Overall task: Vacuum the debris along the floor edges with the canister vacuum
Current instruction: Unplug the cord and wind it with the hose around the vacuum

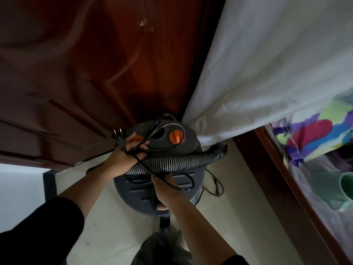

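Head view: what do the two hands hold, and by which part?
The left hand grips the black power cord just behind its plug. The right hand grips a loop of the same cord, against the canister vacuum, below the hose.

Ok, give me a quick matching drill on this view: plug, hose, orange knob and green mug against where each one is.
Things:
1 plug
2 hose
3 orange knob
4 green mug

Places:
A on the bed at the right
B on the vacuum lid
C sticking up beside the left hand, which grips its cord
D draped across the canister, just below the lid

Pairs: 1-C, 2-D, 3-B, 4-A
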Available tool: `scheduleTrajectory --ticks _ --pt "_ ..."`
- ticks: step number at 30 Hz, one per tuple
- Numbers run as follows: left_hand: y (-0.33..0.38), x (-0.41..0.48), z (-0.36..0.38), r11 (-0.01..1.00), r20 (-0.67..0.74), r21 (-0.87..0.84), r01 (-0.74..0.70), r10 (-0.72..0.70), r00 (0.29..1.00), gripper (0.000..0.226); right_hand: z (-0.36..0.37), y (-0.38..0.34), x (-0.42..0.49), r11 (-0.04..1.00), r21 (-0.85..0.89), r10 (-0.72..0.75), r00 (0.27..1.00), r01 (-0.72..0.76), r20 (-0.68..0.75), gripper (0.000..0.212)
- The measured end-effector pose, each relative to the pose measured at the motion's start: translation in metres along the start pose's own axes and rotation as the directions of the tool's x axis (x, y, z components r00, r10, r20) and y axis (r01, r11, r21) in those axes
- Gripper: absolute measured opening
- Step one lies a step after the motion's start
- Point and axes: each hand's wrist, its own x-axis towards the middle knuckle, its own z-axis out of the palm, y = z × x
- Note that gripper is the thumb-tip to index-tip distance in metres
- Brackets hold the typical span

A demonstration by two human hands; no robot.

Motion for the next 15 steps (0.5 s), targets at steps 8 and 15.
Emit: scheduleTrajectory --ticks 8,15 --pt "0.005 -0.016 0.001 0.979 -0.030 -0.141 0.145 -0.151 0.988 0.015 -0.011 0.010 -0.009 0.978 -0.162 -0.138 0.990 0.130 -0.040 0.035" --pt "-0.012 -0.054 0.014 0.983 -0.124 0.000 0.184 -0.183 0.975 0.023 -0.011 0.024 0.001 0.929 -0.345 -0.139 0.990 0.136 0.017 0.042"
